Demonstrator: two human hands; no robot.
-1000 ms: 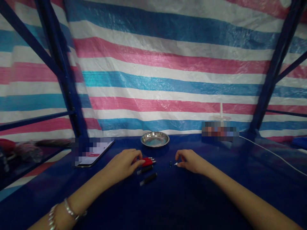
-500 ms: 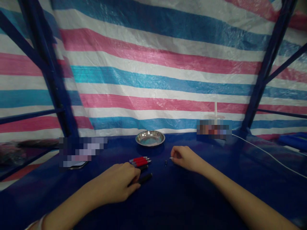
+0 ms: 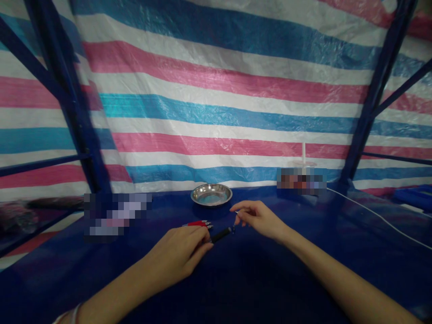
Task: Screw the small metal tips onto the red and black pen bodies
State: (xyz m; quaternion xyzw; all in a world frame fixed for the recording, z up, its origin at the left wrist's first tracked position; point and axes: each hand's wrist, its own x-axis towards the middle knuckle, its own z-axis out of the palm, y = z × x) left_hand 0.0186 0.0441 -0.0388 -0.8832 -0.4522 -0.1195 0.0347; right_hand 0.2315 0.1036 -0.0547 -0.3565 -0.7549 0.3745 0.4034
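Observation:
My left hand (image 3: 189, 249) is closed round a black pen barrel (image 3: 221, 235), which sticks out of the fingers toward the right, its far end bare of a tip. Between thumb and forefinger, my right hand (image 3: 253, 218) pinches a small silver piece (image 3: 236, 213) that looks like a pen tip. A small dark, shiny part (image 3: 234, 229) sits by the barrel's end; whether they touch I cannot tell. Red pens (image 3: 200, 223) with silver tips lie side by side just beyond my left hand, partly hidden by it.
A round steel dish (image 3: 211, 196) stands at the back of the blue table (image 3: 270, 279). At the back right are a cup with a white straw (image 3: 303, 155), partly blurred out, and a white cable (image 3: 364, 204). A blurred-out object (image 3: 118, 216) lies at the left.
My left hand has moved right with the black barrel, bringing its end near the small dark part. My right hand has shifted slightly left and up, still pinching the silver piece.

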